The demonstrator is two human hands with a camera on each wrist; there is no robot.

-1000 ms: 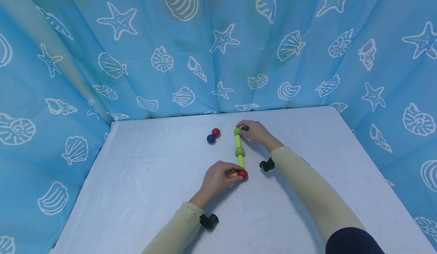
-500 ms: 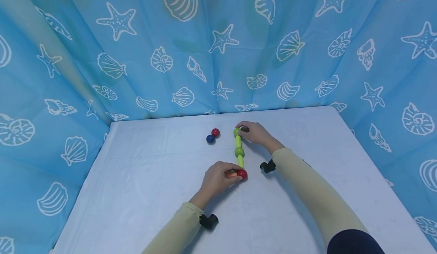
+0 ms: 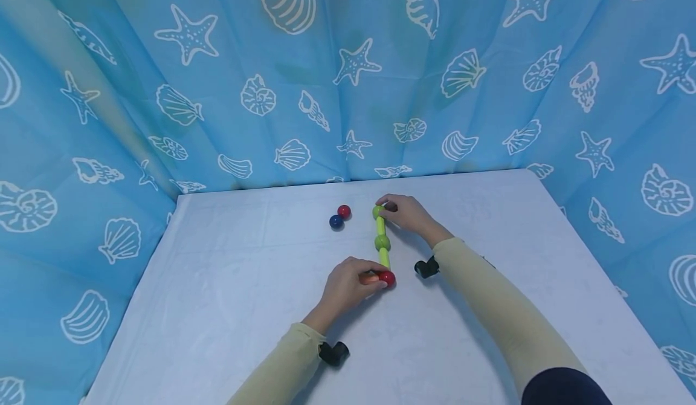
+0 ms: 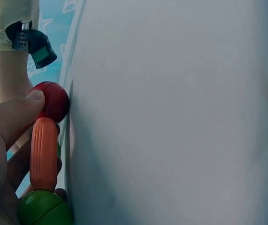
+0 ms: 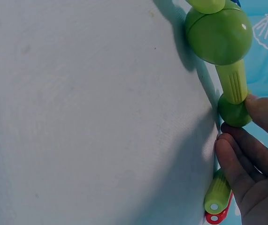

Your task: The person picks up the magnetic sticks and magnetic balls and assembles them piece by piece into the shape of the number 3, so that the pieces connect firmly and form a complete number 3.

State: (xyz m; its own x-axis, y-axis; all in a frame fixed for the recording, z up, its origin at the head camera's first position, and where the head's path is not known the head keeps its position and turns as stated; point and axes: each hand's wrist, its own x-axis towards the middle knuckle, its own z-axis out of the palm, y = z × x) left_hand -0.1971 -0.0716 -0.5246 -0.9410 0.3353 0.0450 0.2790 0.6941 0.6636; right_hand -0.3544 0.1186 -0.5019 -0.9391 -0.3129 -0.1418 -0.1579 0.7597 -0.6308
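A chain of balls and lime sticks runs across the table. At its near end, my left hand (image 3: 345, 284) pinches a red ball (image 3: 387, 278), with the thumb pressed on it. An orange stick (image 4: 43, 154) joins this ball to a green ball (image 4: 44, 208) beneath the palm, mostly hidden in the head view. A lime stick (image 3: 384, 259) leads from the red ball to a middle green ball (image 3: 382, 242). Beyond it, another lime stick (image 5: 233, 84) meets the far green ball (image 3: 377, 211). My right hand (image 3: 408, 211) holds that one between thumb and fingers.
A loose red ball (image 3: 344, 211) and a blue ball (image 3: 336, 222) lie left of the chain. By my right hand rest a separate lime stick (image 5: 218, 192) and a red stick (image 5: 217, 217). A blue shell-print curtain (image 3: 348, 90) surrounds the white table (image 3: 244, 284).
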